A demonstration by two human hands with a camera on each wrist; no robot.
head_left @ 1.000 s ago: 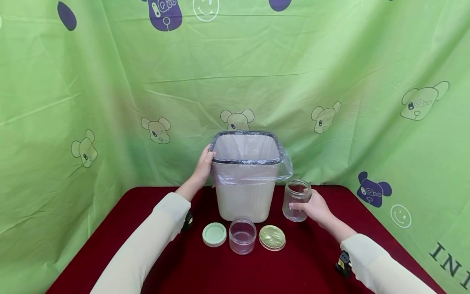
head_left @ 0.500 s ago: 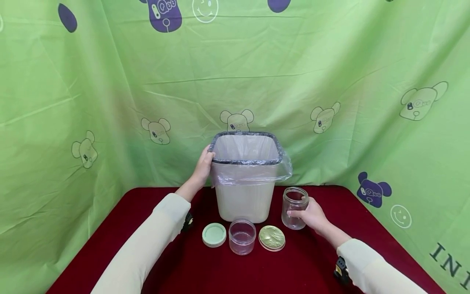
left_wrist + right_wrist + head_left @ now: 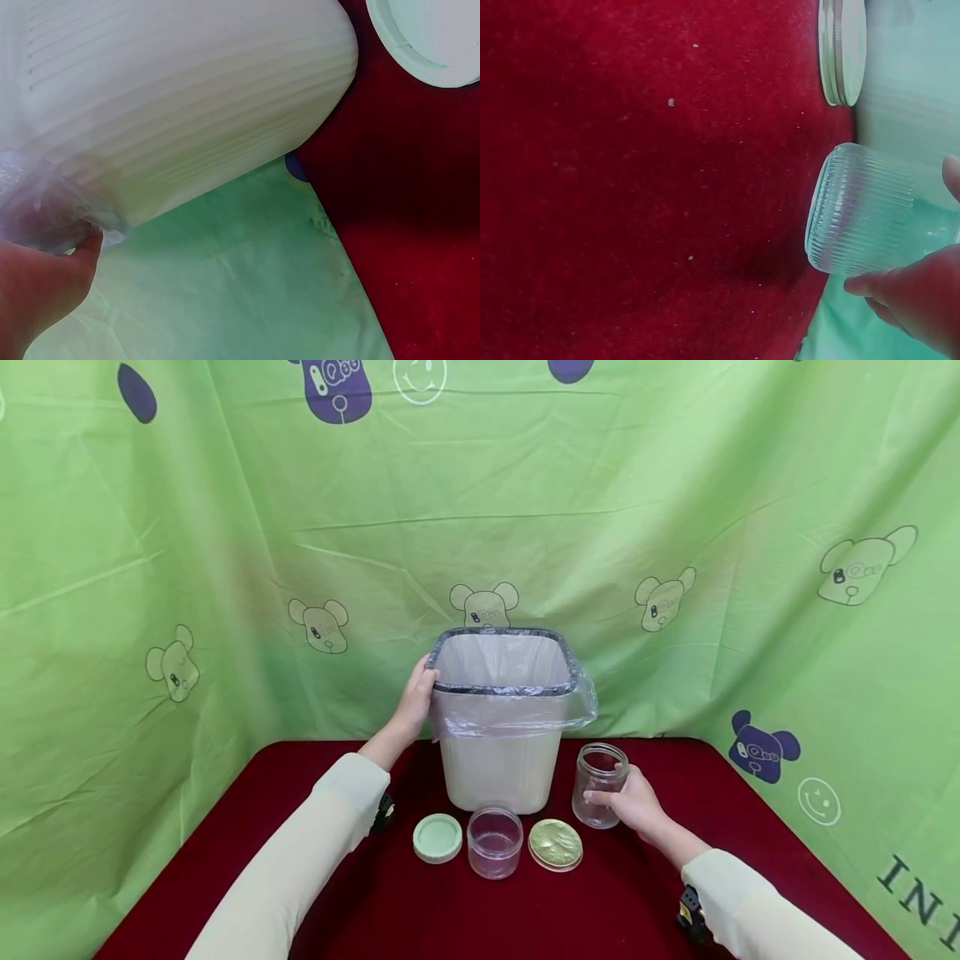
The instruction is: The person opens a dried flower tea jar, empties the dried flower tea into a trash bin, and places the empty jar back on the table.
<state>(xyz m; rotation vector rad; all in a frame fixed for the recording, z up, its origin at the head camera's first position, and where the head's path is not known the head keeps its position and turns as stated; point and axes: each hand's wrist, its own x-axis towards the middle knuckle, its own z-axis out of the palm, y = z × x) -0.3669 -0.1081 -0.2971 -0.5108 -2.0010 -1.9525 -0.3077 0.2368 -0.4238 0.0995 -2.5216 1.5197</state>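
Note:
A pale trash can (image 3: 498, 768), lined with a clear plastic bag (image 3: 502, 714) folded over its dark rim, stands upright at the back middle. My left hand (image 3: 417, 693) grips its upper left edge; in the left wrist view the thumb (image 3: 88, 251) bends against the bag's loose film. To the right of the can, my right hand (image 3: 633, 797) holds a clear glass jar (image 3: 596, 814) from its right side. The jar is upright, lidless and close to the red cloth. Its ribbed lower wall (image 3: 862, 214) shows in the right wrist view.
In front of the can, side by side, are a pale green lid (image 3: 437, 839), a small clear round container (image 3: 495, 864) and a gold lid (image 3: 555, 845). A red cloth (image 3: 480, 918) covers the table. Green printed fabric (image 3: 480, 552) hangs behind and at both sides.
My right hand has brought the glass jar down and slightly left, from tilted to upright. The left hand, the trash can and the lids have stayed put.

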